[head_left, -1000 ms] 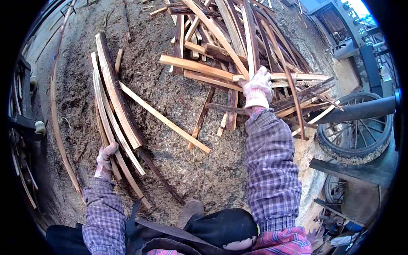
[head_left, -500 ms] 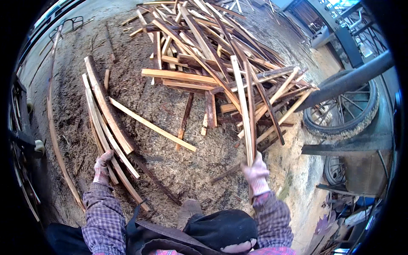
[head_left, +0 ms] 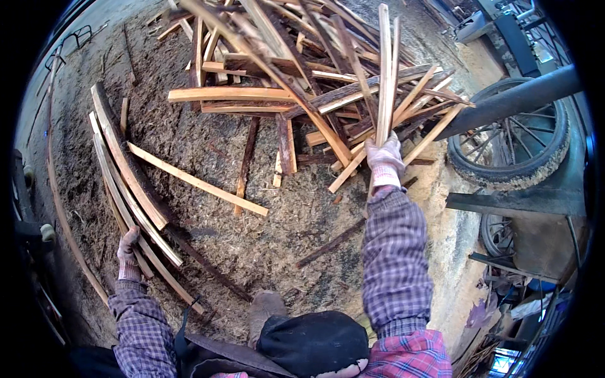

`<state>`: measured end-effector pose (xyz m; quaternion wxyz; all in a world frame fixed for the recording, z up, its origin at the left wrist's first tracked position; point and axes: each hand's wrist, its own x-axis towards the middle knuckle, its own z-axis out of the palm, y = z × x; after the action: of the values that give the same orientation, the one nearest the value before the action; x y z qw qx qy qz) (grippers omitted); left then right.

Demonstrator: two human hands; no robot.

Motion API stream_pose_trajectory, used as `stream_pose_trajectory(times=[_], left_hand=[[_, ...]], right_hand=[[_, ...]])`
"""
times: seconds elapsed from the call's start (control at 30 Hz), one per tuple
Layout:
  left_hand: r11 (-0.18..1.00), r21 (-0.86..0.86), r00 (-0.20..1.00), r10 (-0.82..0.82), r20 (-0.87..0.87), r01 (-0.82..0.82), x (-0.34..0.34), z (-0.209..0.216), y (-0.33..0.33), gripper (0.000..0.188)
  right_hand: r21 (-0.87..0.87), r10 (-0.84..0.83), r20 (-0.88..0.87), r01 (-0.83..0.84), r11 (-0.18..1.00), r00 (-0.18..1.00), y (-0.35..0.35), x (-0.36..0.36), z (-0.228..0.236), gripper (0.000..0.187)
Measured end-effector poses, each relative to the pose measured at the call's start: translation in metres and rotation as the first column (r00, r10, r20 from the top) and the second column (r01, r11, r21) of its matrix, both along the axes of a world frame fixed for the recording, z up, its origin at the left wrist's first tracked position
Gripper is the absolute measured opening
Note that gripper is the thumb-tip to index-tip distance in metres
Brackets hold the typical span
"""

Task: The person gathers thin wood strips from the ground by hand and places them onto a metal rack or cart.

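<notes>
My right hand [head_left: 385,157], in a pale glove, reaches forward with its fingers wrapped round a few long wooden strips [head_left: 386,75]. They stand up from the fist, and their upper parts cross the right side of a large tangled pile of wood strips [head_left: 233,94]. At the left, my gloved left hand [head_left: 128,247] is closed at the side of a wooden strip [head_left: 169,279], which lies in a loose row with other strips. A thicker bark-edged slat [head_left: 135,167] lies just beyond it. Part of the left fingers is hidden by the wood.
A single pale strip [head_left: 198,179] lies between the row and the pile. At the right stand a spoked wheel [head_left: 463,167] and a thick dark bar [head_left: 513,101]. Sawdust and bark cover the ground [head_left: 252,252]. My shoe [head_left: 266,312] shows at the bottom.
My right hand has moved forward, farther from my body, with the strips in it, which now reach over the pile. My left hand stays at the row. The whole view has shifted slightly.
</notes>
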<state>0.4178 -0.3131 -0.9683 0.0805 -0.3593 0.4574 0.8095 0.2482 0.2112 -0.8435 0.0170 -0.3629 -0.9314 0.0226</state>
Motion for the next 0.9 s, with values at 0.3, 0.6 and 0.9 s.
stream_pose_trajectory(times=[0.3, 0.6, 0.9], left_hand=[[0.995, -0.084, 0.999, 0.048, 0.002, -0.047, 0.007, -0.020, -0.026, 0.026], [0.988, -0.141, 0.997, 0.073, 0.025, -0.069, 0.005, 0.030, -0.007, 0.036], [0.972, 0.014, 0.971, 0.236, -0.046, -0.235, -0.005, 0.010, 0.010, 0.059]], right_hand=[[-0.356, 0.011, -0.188, -0.078, 0.931, 0.982, -0.040, 0.113, -0.057, 0.059], [-0.521, 0.279, -0.657, -0.690, 0.503, 0.700, -0.234, 0.141, -0.012, 0.057], [-0.547, 0.937, 0.329, -0.785, 0.292, 0.119, -0.394, 0.111, -0.023, 0.098]])
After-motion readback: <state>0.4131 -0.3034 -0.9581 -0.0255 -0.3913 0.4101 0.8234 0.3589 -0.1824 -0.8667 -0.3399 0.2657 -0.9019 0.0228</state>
